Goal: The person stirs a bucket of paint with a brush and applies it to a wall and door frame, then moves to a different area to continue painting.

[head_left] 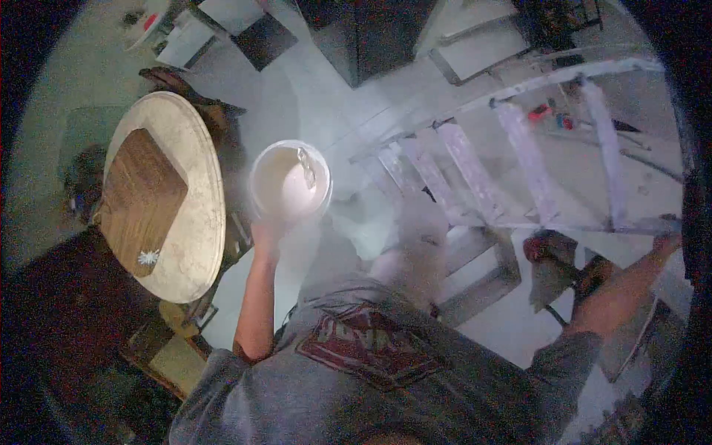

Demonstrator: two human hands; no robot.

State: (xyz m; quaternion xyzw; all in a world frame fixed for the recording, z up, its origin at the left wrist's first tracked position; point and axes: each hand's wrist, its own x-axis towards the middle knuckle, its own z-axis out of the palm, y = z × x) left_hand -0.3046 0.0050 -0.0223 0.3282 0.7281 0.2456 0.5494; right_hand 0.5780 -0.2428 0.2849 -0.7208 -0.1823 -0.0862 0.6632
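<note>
My left hand (268,228) grips the near side of a white bucket (256,182), its fingers blurred and partly hidden. Inside the bucket is pale material, with a shiny, translucent-looking object (306,167) near the right inner wall. At the far right, my right hand (668,242) is closed at the lower rail of a ladder (530,159). Whitish marks cover the ladder's rungs, and it slants across the right half of the view.
A round pale tabletop (200,215) with a brown wooden board (144,193) stands at the left. Dark furniture (360,37) is at the top. A framed panel (482,278) lies below the ladder; small red objects (540,113) show behind its rungs.
</note>
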